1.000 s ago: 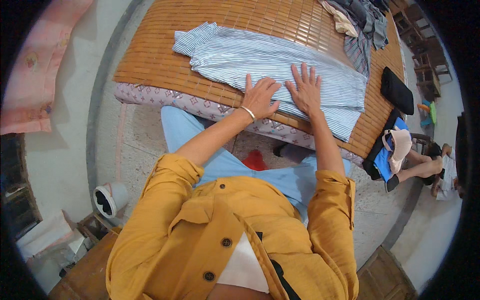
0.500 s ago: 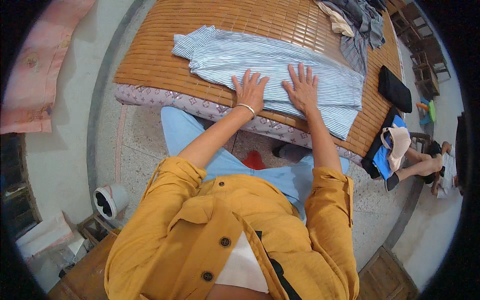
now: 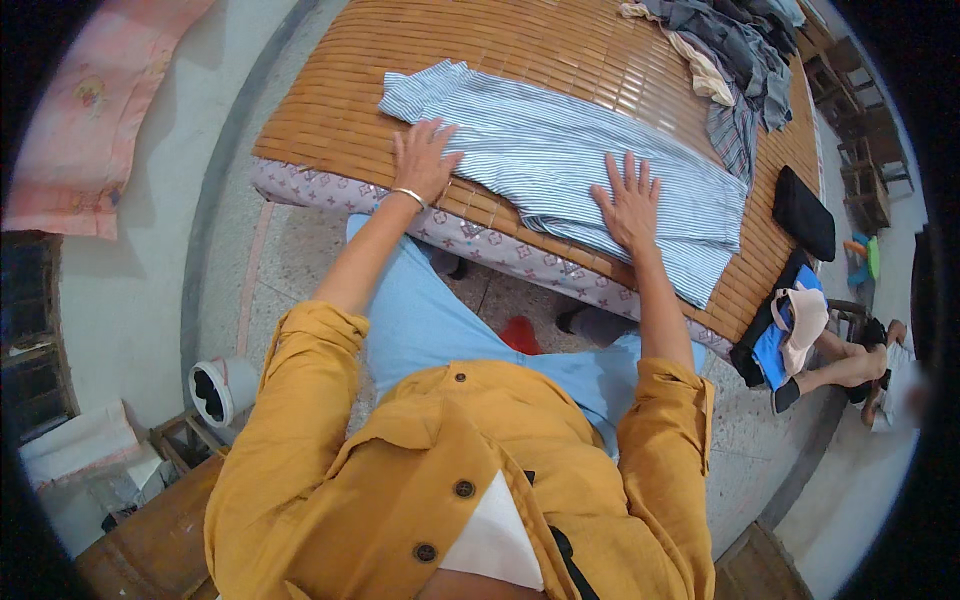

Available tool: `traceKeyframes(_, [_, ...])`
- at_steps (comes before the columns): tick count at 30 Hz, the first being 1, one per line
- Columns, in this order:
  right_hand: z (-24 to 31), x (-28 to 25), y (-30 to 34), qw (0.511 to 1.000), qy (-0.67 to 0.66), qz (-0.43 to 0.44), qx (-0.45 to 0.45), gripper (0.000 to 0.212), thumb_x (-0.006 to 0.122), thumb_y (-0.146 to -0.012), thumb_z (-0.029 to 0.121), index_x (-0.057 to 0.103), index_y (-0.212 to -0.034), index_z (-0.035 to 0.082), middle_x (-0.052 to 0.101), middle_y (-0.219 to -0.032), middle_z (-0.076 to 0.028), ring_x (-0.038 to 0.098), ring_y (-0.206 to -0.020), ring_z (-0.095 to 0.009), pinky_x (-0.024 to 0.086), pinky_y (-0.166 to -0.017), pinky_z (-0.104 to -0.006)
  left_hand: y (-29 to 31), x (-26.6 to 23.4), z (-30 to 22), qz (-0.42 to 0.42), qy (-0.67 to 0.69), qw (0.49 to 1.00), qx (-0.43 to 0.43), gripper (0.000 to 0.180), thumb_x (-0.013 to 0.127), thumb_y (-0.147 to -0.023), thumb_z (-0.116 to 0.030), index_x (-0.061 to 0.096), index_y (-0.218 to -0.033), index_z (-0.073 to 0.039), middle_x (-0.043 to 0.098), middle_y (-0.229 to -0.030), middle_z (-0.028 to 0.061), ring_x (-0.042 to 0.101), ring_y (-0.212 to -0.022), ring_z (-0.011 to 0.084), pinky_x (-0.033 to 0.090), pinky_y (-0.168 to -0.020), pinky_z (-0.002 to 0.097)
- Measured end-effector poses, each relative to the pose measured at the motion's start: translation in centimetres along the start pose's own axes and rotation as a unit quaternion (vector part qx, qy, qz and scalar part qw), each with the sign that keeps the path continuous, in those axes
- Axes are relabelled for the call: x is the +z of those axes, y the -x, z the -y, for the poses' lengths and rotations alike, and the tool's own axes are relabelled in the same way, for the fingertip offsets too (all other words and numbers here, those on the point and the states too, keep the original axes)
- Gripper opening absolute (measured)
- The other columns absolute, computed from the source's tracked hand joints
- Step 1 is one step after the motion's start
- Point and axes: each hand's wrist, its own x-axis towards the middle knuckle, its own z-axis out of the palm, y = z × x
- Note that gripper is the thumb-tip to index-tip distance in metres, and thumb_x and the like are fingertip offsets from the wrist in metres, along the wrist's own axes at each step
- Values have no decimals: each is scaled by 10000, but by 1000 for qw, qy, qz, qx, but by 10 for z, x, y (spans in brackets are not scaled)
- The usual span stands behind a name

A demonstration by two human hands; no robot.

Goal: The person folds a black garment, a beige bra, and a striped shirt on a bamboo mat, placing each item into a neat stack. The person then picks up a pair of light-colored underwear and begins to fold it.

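Observation:
A blue-and-white striped shirt (image 3: 540,130), folded lengthwise, lies flat across the bamboo mat (image 3: 340,90) on a bed. My left hand (image 3: 425,162), with a bracelet at the wrist, rests spread on the shirt's near edge toward its left end. On the right part of the shirt, my right hand (image 3: 628,205) lies flat with the fingers apart. Neither hand grips anything. Where the shirt's lower layers go beneath the top one is hidden.
Rumpled dark and plaid clothes (image 3: 740,60) are heaped at the far right. A folded black cloth (image 3: 803,213) and a pile with a beige bra (image 3: 803,320) sit along the right edge. Beyond it a person (image 3: 860,370) sits. A white bucket (image 3: 225,388) stands on the floor at left.
My left hand has slid left along the shirt's near edge, away from my right hand. The right hand stays on about the same part of the shirt. The whole view has shifted slightly.

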Motion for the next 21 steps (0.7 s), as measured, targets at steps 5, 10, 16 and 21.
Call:
traceKeyframes(5, [-1, 0, 1, 1000, 4, 1, 2, 625, 311, -898, 582, 244, -1429, 259, 164, -1497, -105, 104, -1378, -348, 54, -1101, -500, -18, -19, 28, 34, 153, 987, -29, 525, 720, -704, -362, 557, -1168, -177, 599, -1031, 57, 462, -1027, 270, 363, -921, 377])
traceKeyframes(10, [-1, 0, 1, 1000, 4, -12, -8, 623, 320, -897, 579, 260, -1425, 252, 189, -1489, -115, 130, -1371, -359, 65, -1098, -505, -29, -16, 44, 126, 138, 981, -46, 480, 745, -674, -345, 613, -1098, -163, 627, -951, 68, 501, -934, 252, 394, -872, 355])
traceKeyframes(16, [1, -2, 1, 1000, -4, -9, -11, 628, 333, -896, 575, 269, -1423, 240, 190, -1488, -117, 128, -1370, -362, 62, -1095, -512, -30, 4, 53, 7, 126, 990, -58, 347, 740, -694, -342, 648, -928, -103, 601, -849, 91, 527, -813, 253, 420, -779, 380])
traceKeyframes(21, [9, -7, -9, 995, -50, 65, 62, 678, 373, -882, 577, 247, -1430, 197, 155, -1482, -184, 89, -1358, -426, 68, -1072, -567, -17, 4, 29, -110, 243, 941, -207, 522, 770, -669, -277, 547, -1071, -29, 546, -966, 145, 505, -898, 269, 431, -815, 375])
